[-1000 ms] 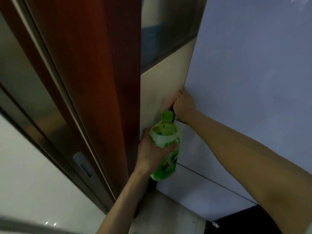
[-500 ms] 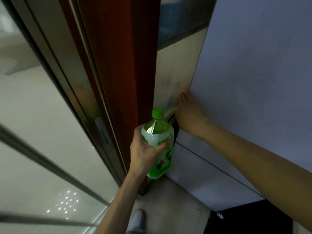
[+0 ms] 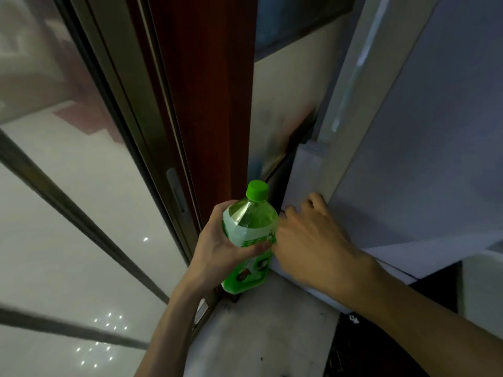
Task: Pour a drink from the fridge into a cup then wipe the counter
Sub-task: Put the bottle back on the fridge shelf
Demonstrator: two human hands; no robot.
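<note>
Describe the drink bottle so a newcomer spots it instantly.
Find the tall red-brown door frame at centre; low against it, beside the pale fridge door, the left hand grips a plastic bottle. It's the only bright green item: green screw cap, clear shoulder.

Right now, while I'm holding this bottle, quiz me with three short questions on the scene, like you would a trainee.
1. True or false: the green bottle has its cap off.
2. Fill in: the right hand reaches to the edge of the pale ___ door.
3. Which hand holds the bottle? A) left hand B) right hand C) neither

Key: 1 false, the cap is on. 2 fridge. 3 A.
</note>
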